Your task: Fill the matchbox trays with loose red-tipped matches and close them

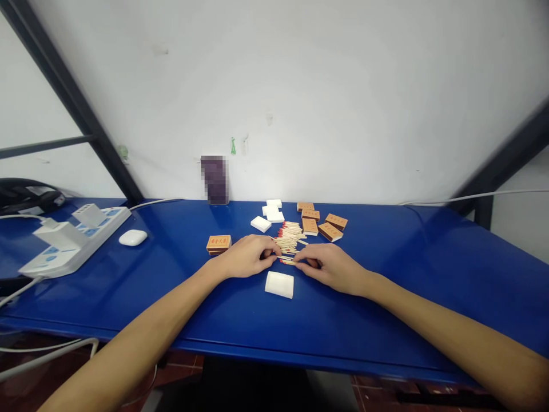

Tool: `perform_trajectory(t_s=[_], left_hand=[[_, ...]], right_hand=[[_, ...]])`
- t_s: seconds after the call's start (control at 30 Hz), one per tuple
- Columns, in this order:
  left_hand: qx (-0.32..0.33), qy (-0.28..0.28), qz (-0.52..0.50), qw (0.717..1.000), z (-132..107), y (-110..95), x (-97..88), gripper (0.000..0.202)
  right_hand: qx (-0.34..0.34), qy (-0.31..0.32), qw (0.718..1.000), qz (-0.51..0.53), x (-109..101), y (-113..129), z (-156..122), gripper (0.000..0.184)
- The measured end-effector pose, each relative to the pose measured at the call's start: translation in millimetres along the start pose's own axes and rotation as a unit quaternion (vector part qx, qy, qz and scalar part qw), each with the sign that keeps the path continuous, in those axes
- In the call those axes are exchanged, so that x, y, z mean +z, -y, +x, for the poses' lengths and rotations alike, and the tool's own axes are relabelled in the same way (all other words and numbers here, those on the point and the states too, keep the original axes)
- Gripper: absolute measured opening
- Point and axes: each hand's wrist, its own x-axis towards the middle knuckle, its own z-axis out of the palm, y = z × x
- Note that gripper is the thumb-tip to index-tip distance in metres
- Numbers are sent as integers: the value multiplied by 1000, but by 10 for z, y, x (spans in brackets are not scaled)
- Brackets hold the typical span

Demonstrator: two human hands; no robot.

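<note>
The blue table (429, 274) is carrying everything, and the pile of matches (292, 233) near its middle is serving as the reference point here. Far to the left of the pile, a white power strip (72, 237) is lying with plugs in it, and a white earbud case (132, 237) is sitting between the strip and the pile.

The left hand (246, 257) is resting on the table just left of the pile, fingers curled and drawn in against its near edge. Whether they are truly gripping any sticks I cannot tell. The right hand (332, 269) is lying just right of the pile, its fingertips pinching together on a small bundle (286, 261) at the pile's near edge, sticks lying sideways.

Brown matchbox sleeves (319, 223) are lying just behind and right of the pile, and one lone matchbox (218, 244) is sitting to its left. White trays (270, 214) are lying behind the pile. One open tray (279, 284) is waiting just in front of it, between the wrists.

The hands seem to be gathering and squaring loose sticks. Moving the bundle into that tray is calling for aligned red heads and a level, firm pinch.
</note>
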Motion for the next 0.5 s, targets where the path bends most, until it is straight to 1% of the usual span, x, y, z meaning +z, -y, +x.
perform_trajectory(t_s=[0.17,0.33,0.5], left_hand=[[5,-7,5,1000,3,3,-1,17],[-11,-1,1,1000,3,-4,-8,15],[-18,1,-6,1000,5,1,-5,14]], right_hand=[[-2,-1,1000,6,8,-7,4,21],[-28,10,999,20,7,-12,-3,22],[-21,6,1000,15,11,-15,-8,21]])
